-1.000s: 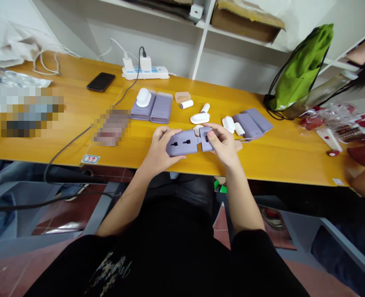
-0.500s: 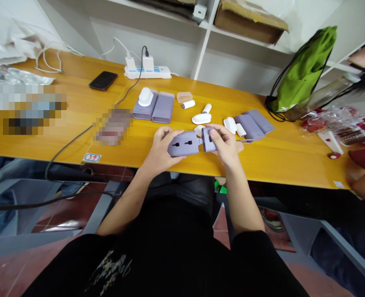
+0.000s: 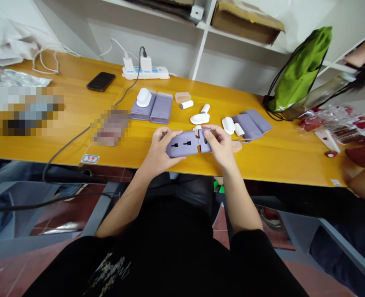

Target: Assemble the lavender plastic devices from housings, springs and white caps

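Note:
My left hand (image 3: pixel 158 152) is wrapped around the left end of a flat purple plastic case (image 3: pixel 181 144) with two dark slot-shaped marks on its face. In my right hand (image 3: pixel 222 145) is a shorter purple end piece (image 3: pixel 203 142), with the thumb pressed on its face. The two purple parts meet edge to edge, and small dark notches show along the seam. Just beyond them lie a white oval piece (image 3: pixel 200 119) and a small white cylinder (image 3: pixel 205 108). My fingers hide the outer ends of both parts.
Two purple boxes (image 3: pixel 161 108) stand at the back left, one under a white piece (image 3: pixel 143 97). Flat purple pieces (image 3: pixel 253 123) lie to the right. A power strip (image 3: pixel 147 73), a phone (image 3: pixel 101 81) and a green bag (image 3: pixel 306 70) line the back. A dark cable (image 3: pixel 67 146) crosses the desk's left side.
My right hand has moved left, bringing the shorter purple end piece up against the purple case. The gap between them has narrowed to a seam. My left hand keeps its grip.

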Demonstrator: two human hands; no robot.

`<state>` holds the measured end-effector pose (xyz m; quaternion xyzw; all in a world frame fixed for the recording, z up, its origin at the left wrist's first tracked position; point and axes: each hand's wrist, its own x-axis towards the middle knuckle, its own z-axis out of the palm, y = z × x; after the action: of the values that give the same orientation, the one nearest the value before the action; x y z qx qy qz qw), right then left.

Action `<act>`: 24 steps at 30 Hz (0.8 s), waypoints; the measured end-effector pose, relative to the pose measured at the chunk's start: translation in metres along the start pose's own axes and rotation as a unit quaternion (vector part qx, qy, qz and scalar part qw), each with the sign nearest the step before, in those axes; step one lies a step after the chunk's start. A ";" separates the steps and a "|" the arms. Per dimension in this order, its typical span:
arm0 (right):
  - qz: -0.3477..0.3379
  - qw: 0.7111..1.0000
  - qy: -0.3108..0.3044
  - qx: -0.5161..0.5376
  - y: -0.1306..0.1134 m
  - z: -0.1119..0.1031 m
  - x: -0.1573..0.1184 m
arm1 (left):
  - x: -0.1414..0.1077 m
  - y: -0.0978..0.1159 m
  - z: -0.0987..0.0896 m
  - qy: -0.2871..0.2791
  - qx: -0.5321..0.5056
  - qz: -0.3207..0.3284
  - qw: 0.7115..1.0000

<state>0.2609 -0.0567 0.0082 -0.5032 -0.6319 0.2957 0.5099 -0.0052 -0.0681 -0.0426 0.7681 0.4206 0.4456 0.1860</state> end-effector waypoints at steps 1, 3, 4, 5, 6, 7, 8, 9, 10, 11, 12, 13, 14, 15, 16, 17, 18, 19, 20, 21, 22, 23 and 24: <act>-0.001 1.000 0.004 -0.003 0.000 -0.001 0.000 | 0.000 0.000 0.000 0.002 0.000 0.000 1.000; -0.002 1.000 0.005 -0.008 0.001 -0.002 0.000 | 0.000 0.001 -0.001 0.003 -0.002 0.000 1.000; -0.003 1.000 0.004 -0.010 0.001 -0.002 0.000 | 0.000 0.001 -0.001 0.002 -0.004 0.001 1.000; -0.004 1.000 0.005 -0.011 0.001 -0.002 0.000 | -0.001 0.000 -0.001 0.002 -0.006 0.002 1.000; -0.006 1.000 0.006 -0.011 0.000 -0.002 -0.001 | -0.001 0.000 -0.001 0.003 -0.009 0.003 1.000; -0.008 1.000 0.007 -0.010 0.000 -0.002 -0.001 | -0.001 -0.001 0.000 0.005 -0.011 0.005 1.000; -0.010 1.000 0.008 -0.009 0.000 -0.003 -0.001 | -0.001 -0.001 0.000 0.007 -0.013 0.008 1.000; -0.011 1.000 0.008 -0.009 0.000 -0.003 -0.001 | -0.002 -0.002 0.001 0.009 -0.014 0.011 1.000; -0.012 1.000 0.007 -0.008 0.000 -0.003 -0.001 | -0.002 -0.002 0.001 0.010 -0.017 0.014 1.000; -0.011 1.000 0.005 -0.008 0.000 -0.004 -0.001 | -0.002 -0.003 0.002 0.011 -0.019 0.018 1.000; -0.010 1.000 0.003 -0.008 0.000 -0.004 -0.001 | -0.002 -0.003 0.002 0.012 -0.021 0.020 0.999; -0.009 1.000 0.002 -0.009 0.000 -0.004 -0.001 | -0.002 -0.003 0.002 0.012 -0.023 0.021 0.999; -0.009 1.000 0.000 -0.009 0.000 -0.004 -0.001 | -0.002 -0.003 0.002 0.011 -0.023 0.019 0.999; -0.006 1.000 -0.001 -0.007 0.000 -0.003 -0.002 | -0.002 -0.003 0.002 0.010 -0.022 0.016 1.000; 0.001 1.000 -0.004 0.001 0.000 -0.002 -0.003 | -0.002 -0.002 0.002 0.007 -0.018 0.012 1.000; 0.016 1.000 -0.012 0.017 -0.001 -0.002 -0.004 | -0.002 -0.002 0.002 0.003 -0.014 0.006 1.000; 0.037 0.998 -0.023 0.037 -0.002 -0.001 -0.005 | -0.002 -0.002 0.001 0.000 -0.009 0.001 1.000; 0.060 0.996 -0.038 0.057 -0.003 0.000 -0.006 | -0.002 -0.001 0.001 -0.001 -0.004 -0.004 1.000; 0.080 0.993 -0.052 0.072 -0.004 0.001 -0.007 | -0.002 -0.001 0.001 -0.001 -0.001 -0.005 1.000; 0.095 0.990 -0.065 0.083 -0.005 0.001 -0.008 | -0.002 0.000 0.002 0.001 0.001 -0.004 1.000; 0.106 0.988 -0.075 0.088 -0.007 0.001 -0.009 | -0.002 0.000 0.002 0.004 0.002 0.000 1.000; 0.114 0.986 -0.081 0.089 -0.008 0.001 -0.009 | -0.002 0.000 0.002 0.006 0.003 0.005 1.000; 0.120 0.985 -0.084 0.090 -0.008 0.000 -0.009 | -0.003 0.000 0.003 0.007 0.005 0.009 1.000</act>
<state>0.2575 -0.0679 0.0124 -0.5008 -0.5787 0.4515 0.4588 -0.0036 -0.0699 -0.0454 0.7695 0.4174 0.4505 0.1753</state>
